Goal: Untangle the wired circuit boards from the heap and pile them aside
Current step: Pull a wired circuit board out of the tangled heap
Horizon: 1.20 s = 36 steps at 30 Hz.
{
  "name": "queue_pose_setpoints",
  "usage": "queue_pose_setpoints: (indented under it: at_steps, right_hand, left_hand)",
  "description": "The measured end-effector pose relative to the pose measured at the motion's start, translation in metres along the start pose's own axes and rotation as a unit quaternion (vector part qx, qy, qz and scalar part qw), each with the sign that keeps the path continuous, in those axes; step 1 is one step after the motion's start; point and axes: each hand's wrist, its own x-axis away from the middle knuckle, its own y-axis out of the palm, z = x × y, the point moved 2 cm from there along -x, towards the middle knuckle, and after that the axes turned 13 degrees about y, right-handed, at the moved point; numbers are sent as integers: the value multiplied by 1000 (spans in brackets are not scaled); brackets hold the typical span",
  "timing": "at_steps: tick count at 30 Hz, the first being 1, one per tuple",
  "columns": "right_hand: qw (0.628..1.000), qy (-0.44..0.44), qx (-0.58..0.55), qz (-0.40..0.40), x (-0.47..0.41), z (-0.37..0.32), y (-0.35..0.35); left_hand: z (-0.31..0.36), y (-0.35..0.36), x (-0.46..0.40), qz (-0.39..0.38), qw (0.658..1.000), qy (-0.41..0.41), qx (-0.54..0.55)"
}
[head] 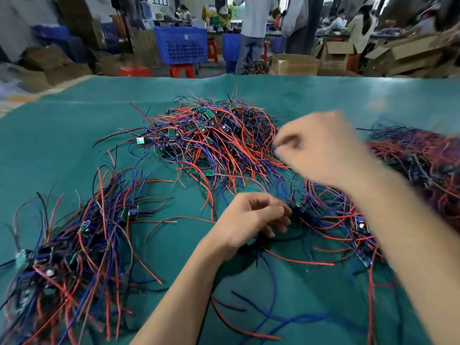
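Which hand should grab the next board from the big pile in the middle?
Probably the right hand: it hangs blurred at the middle heap's edge. The left hand sits nearer, fingers curled at a small wire cluster.

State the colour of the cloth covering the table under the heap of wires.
Teal green, a plain cloth; seen in the head view.

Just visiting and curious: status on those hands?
Left hand pinching dark wires by a small board. Right hand blurred, grip unclear, above red-and-blue wired circuit-board heap. Tangles everywhere.
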Motion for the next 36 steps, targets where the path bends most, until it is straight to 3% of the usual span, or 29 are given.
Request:
queue_pose_setpoints:
  at_steps: [2,6,11,15,16,19,21,27,32,36]
  right_hand:
    - [993,-39,50,-102,-9,-39,47]
    - [978,-16,111,-177,-22,-60,96]
    - [986,21,-8,-164,-30,-34,81]
    - [979,93,-174,-57,-28,9,27]
    - [959,125,-255,-22,-24,22,14]
    - [847,214,-487,9,-5,52,-14]
    - [824,240,-513,-13,15,54,-10]
    - [834,262,-455,-168,78,26,60]
    - [819,225,-467,-245,85,28,67]
    - [895,136,-359,-228,87,26,71]
  left_hand:
    - [0,-1,0,12,1000,-7,5]
    - [-1,-3,-2,38,999,-17,-1]
    - [0,-2,-1,42,999,-27,12]
    - [0,-3,0,39,999,-21,7]
    - [0,-3,0,40,999,-18,7]
    - [-2,-3,-1,52,998,-12,23]
    - [-2,-3,-2,68,996,-10,48]
    - [-3,-3,-4,91,994,-11,65]
    - [-2,-2,-2,107,993,2,49]
    - [-4,-5,-3,127,990,16,52]
